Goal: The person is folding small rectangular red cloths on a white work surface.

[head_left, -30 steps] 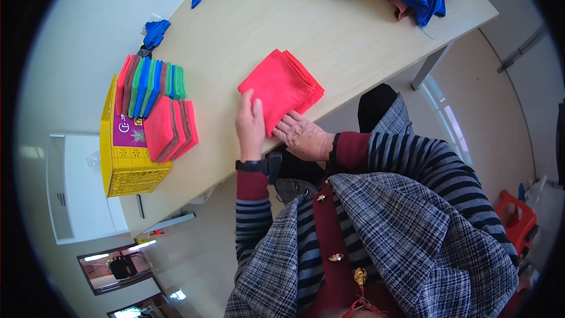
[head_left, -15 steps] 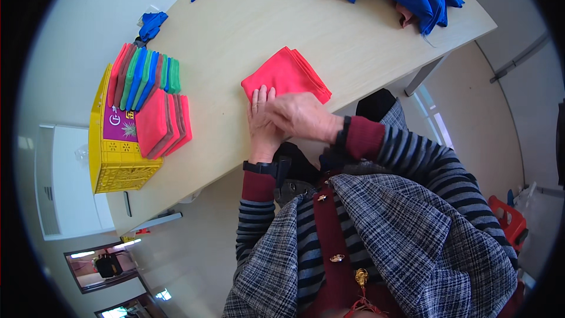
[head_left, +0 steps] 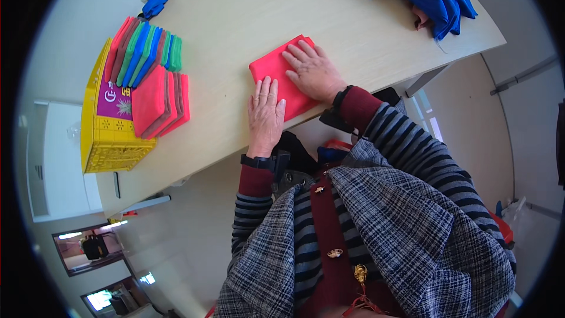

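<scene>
Red cloth (head_left: pixel 289 94) under outstretched fingers (head_left: pixel 265 90)

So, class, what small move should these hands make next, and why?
Perhaps smooth the folded red cloth outward with the right hand: it lies spread on top, the left hand also touches the cloth, and the far edge looks slightly uneven.
</scene>
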Action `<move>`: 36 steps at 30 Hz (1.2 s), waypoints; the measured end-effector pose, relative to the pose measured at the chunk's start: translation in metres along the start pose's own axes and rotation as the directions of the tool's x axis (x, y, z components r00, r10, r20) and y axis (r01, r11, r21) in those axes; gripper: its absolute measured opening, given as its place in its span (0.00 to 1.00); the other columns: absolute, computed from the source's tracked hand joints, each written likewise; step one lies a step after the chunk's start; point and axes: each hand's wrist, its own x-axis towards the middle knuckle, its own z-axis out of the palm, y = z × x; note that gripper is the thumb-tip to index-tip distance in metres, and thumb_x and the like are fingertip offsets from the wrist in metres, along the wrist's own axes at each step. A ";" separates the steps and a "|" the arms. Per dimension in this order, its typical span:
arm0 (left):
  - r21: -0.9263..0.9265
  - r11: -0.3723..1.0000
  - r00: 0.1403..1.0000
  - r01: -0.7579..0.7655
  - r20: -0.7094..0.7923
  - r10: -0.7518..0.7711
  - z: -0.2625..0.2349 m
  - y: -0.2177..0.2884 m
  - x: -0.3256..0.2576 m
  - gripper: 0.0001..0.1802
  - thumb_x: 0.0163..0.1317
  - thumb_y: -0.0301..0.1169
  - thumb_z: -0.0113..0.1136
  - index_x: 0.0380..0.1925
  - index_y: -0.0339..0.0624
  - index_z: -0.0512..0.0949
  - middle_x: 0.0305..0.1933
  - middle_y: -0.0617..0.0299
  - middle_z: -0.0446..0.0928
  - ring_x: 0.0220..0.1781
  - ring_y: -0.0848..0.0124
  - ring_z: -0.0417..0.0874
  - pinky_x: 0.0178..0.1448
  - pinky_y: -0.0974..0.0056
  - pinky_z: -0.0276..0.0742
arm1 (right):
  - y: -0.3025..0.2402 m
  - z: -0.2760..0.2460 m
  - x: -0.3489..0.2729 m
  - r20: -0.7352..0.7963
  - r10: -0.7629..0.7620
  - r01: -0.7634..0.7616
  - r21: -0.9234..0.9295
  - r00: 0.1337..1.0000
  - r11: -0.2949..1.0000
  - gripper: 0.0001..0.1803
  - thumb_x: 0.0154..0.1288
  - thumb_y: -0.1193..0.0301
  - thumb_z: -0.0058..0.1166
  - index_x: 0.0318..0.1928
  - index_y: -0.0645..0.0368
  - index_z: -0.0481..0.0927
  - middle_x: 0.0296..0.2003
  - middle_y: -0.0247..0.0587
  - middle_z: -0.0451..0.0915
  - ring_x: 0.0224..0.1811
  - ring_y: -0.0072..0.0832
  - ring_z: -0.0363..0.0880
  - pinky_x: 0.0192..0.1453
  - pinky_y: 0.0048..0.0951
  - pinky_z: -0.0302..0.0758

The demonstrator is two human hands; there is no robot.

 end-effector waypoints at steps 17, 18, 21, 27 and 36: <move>0.071 0.997 0.958 -0.028 -0.281 0.047 -0.020 0.030 -0.029 0.19 0.59 0.27 0.68 0.51 0.37 0.79 0.55 0.53 0.79 0.56 0.55 0.81 0.59 0.55 0.79 | 0.011 -0.043 -0.060 -0.020 -0.286 0.286 0.151 0.958 0.946 0.34 0.66 0.62 0.63 0.70 0.54 0.70 0.71 0.44 0.69 0.76 0.43 0.62 0.80 0.46 0.57; 0.091 0.995 0.958 -0.039 -0.280 0.063 -0.018 0.031 -0.027 0.18 0.59 0.26 0.68 0.50 0.37 0.79 0.54 0.53 0.79 0.55 0.55 0.81 0.58 0.55 0.80 | 0.012 -0.044 -0.060 -0.025 -0.292 0.292 0.144 0.956 0.946 0.34 0.65 0.62 0.63 0.70 0.54 0.71 0.71 0.44 0.70 0.76 0.43 0.63 0.79 0.46 0.58; 0.135 0.989 0.955 -0.061 -0.281 0.097 -0.012 0.030 -0.024 0.16 0.59 0.26 0.68 0.48 0.38 0.80 0.53 0.53 0.80 0.53 0.56 0.82 0.56 0.56 0.81 | 0.009 -0.046 -0.053 -0.026 -0.286 0.286 0.160 0.958 0.945 0.33 0.63 0.63 0.64 0.68 0.56 0.73 0.68 0.45 0.72 0.74 0.43 0.66 0.78 0.44 0.60; 0.123 0.992 0.935 -0.018 -0.348 0.060 -0.006 0.030 -0.029 0.18 0.59 0.27 0.69 0.49 0.38 0.79 0.51 0.54 0.80 0.51 0.56 0.83 0.54 0.57 0.81 | 0.000 -0.045 -0.042 -0.026 -0.343 0.343 0.032 0.939 0.939 0.30 0.61 0.69 0.62 0.65 0.60 0.75 0.65 0.47 0.75 0.70 0.42 0.71 0.76 0.43 0.65; 0.228 0.972 0.959 -0.065 -0.256 0.124 -0.012 0.042 -0.007 0.24 0.56 0.27 0.70 0.54 0.40 0.79 0.53 0.54 0.80 0.53 0.57 0.83 0.57 0.57 0.81 | 0.005 -0.063 -0.039 -0.013 -0.393 0.393 -0.034 0.919 0.919 0.24 0.61 0.74 0.55 0.60 0.63 0.77 0.62 0.50 0.77 0.66 0.42 0.75 0.72 0.42 0.69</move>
